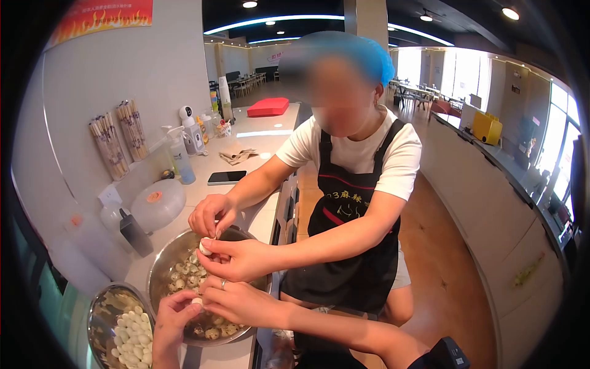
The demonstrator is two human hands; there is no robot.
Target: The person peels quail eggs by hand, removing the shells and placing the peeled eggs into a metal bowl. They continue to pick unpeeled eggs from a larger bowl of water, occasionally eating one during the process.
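Note:
A pale peeled quail egg is between my two hands, above a large steel bowl. My left hand pinches it from the left with thumb and fingers. My right hand, with a ring on one finger, has its bent fingertips closed against the egg from the right. Speckled quail eggs and pieces of shell lie in the bowl below. Left of it, a smaller steel bowl holds many peeled white eggs.
Across the bowl, a co-worker in a black apron holds another egg in both hands. On the counter are a phone, a black device, a clear round lid, a pump bottle and a red box.

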